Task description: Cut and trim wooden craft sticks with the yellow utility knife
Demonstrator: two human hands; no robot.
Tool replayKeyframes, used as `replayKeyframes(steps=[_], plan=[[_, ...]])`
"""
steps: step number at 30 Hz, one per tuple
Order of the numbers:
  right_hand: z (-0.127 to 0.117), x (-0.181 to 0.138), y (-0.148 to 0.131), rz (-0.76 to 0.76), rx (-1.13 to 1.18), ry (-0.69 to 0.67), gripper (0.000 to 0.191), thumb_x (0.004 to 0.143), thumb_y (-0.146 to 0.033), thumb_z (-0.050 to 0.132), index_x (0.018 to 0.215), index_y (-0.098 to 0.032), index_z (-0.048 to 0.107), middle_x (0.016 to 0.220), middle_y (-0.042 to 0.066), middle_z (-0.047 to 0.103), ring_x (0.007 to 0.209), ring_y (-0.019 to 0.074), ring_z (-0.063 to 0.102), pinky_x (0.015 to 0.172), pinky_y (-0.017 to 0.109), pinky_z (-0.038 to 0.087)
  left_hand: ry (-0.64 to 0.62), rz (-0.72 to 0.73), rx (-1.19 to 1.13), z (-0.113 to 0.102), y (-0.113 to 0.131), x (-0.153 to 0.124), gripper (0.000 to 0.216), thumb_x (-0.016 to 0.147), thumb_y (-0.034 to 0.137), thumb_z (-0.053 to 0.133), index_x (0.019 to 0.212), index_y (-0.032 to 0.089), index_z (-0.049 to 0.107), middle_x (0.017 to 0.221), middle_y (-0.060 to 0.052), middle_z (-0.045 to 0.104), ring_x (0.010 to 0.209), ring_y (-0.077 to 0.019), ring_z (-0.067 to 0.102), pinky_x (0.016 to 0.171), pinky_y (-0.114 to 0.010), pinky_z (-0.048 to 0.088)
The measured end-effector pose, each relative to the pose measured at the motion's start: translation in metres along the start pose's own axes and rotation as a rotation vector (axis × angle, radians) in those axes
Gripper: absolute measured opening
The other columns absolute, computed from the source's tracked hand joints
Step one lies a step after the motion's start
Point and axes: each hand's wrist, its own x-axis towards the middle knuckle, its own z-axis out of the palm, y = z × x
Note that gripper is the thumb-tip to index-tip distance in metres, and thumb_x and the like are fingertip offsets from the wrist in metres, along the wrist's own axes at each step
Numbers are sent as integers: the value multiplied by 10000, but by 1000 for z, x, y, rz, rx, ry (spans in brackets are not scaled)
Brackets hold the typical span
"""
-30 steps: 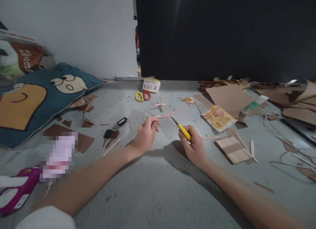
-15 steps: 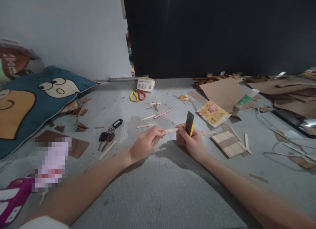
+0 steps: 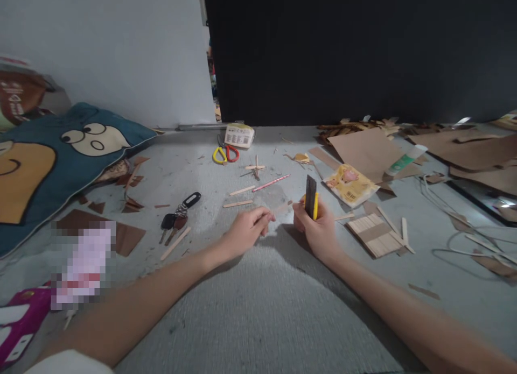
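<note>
My right hand point(image 3: 317, 226) is closed around a utility knife point(image 3: 311, 197) with a black and yellow body, held upright. My left hand point(image 3: 249, 227) is to its left, just above the table, fingers pinched together. From its fingertips a wooden craft stick point(image 3: 280, 206) points toward the right hand; motion smears it, and a small gap separates its far end from the right fingers. Beyond the left hand two loose craft sticks point(image 3: 238, 204) lie near a pink-striped thin stick point(image 3: 271, 183). A few crossed sticks point(image 3: 255, 167) are farther back.
A bundle of craft sticks point(image 3: 374, 235) lies right of my right hand, near a yellow packet point(image 3: 350, 184) and a glue stick point(image 3: 407, 160). Scissors point(image 3: 225, 154) are at the back. Keys point(image 3: 173, 223) and a blue cushion point(image 3: 81, 164) are left; cables point(image 3: 452, 250) run on the right.
The craft stick no longer reaches into my right fingers and is now blurred. My hands are slightly farther apart. The knife stays upright in my right hand.
</note>
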Motion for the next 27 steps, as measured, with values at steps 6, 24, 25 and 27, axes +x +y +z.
replayKeyframes(steps=[6, 24, 25, 27], plan=[[1, -4, -6, -143, -276, -37, 414, 870, -586, 730, 884, -259, 475, 675, -66, 501, 570, 136, 472, 554, 271, 413, -29, -2, 34, 1, -1, -2, 385, 1054, 491, 457, 858, 196, 607, 643, 31, 572, 584, -125, 502, 603, -261, 365], [-32, 15, -5, -544, -727, -535, 429, 1113, -568, 341, 1054, -227, 594, 886, 76, 648, 813, 243, 627, 747, 356, 497, 18, 70, -648, 2, -4, -1, 497, 972, 658, 617, 800, 227, 435, 584, 105, 349, 432, -64, 297, 419, -200, 244], [-32, 17, -6, -569, -723, -545, 450, 1114, -578, 320, 1069, -223, 593, 892, 81, 640, 828, 249, 617, 760, 368, 498, 3, 74, -648, 2, -4, -2, 500, 974, 651, 619, 790, 228, 427, 590, 105, 337, 437, -64, 293, 421, -201, 242], [-32, 19, -7, -608, -728, -565, 479, 1113, -589, 291, 1092, -216, 590, 893, 87, 625, 835, 258, 591, 763, 388, 491, -34, 88, -613, 3, -2, -5, 493, 990, 642, 600, 787, 228, 426, 593, 102, 326, 447, -67, 294, 431, -207, 243]])
